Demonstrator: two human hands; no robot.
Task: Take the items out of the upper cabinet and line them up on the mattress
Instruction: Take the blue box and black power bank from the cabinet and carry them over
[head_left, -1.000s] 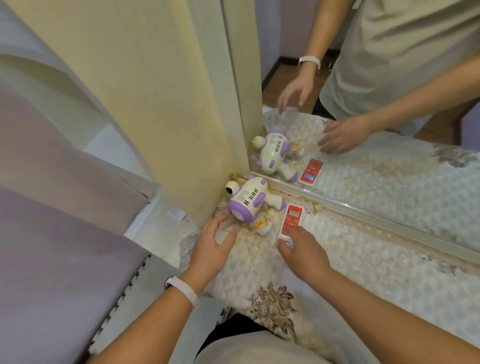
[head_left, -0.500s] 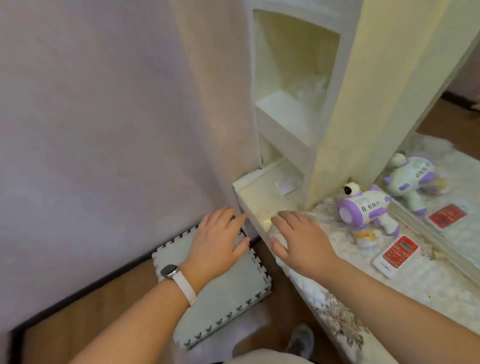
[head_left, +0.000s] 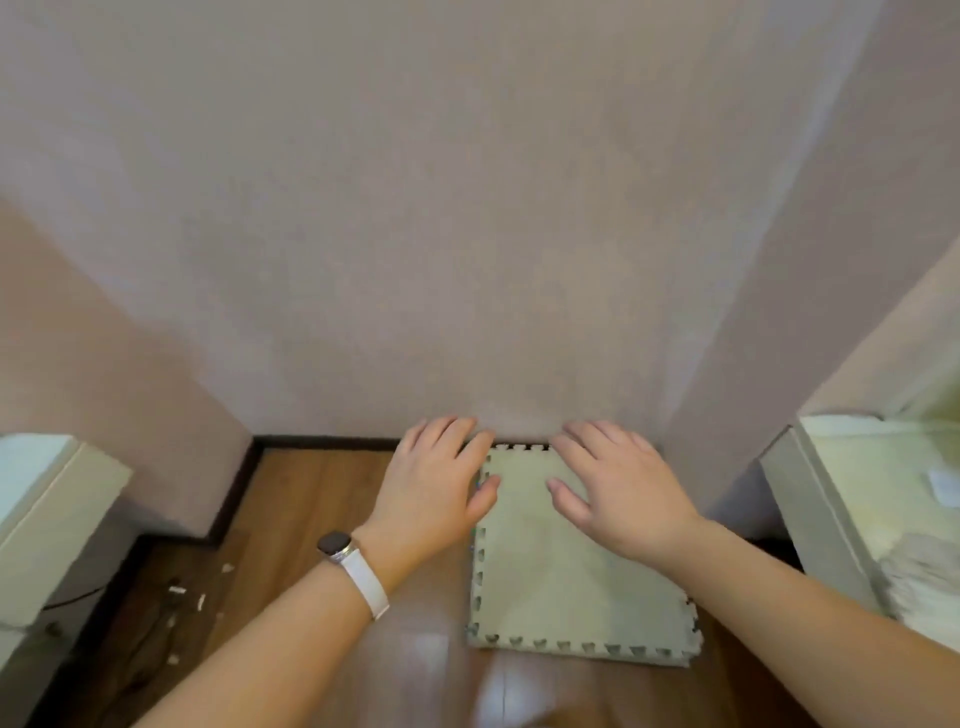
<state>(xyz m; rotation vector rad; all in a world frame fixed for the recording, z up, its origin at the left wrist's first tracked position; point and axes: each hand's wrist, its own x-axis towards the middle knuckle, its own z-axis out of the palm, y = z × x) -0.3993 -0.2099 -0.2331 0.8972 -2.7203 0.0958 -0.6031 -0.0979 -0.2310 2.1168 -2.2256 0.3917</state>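
Both my hands hang empty in front of me, fingers spread, over the floor. My left hand (head_left: 436, 478), with a white-strapped watch on the wrist, is above the wooden floor at the left edge of a pale foam puzzle mat. My right hand (head_left: 621, 486) is above the mat's far part. At the right edge I see the low shelf of the pale cabinet (head_left: 852, 467) and a corner of the quilted mattress (head_left: 919, 577). The toy and the red device are out of view.
A pale green foam puzzle mat (head_left: 566, 582) lies on the wooden floor (head_left: 311, 499) against a mauve wall (head_left: 467, 234). A white piece of furniture (head_left: 47, 499) stands at the left. Small scraps and a cable lie on the floor at lower left.
My view has swung left, away from the mattress, toy and cabinet, toward the wall and floor. Both hands left the mattress edge and now hover over the foam mat, still empty.
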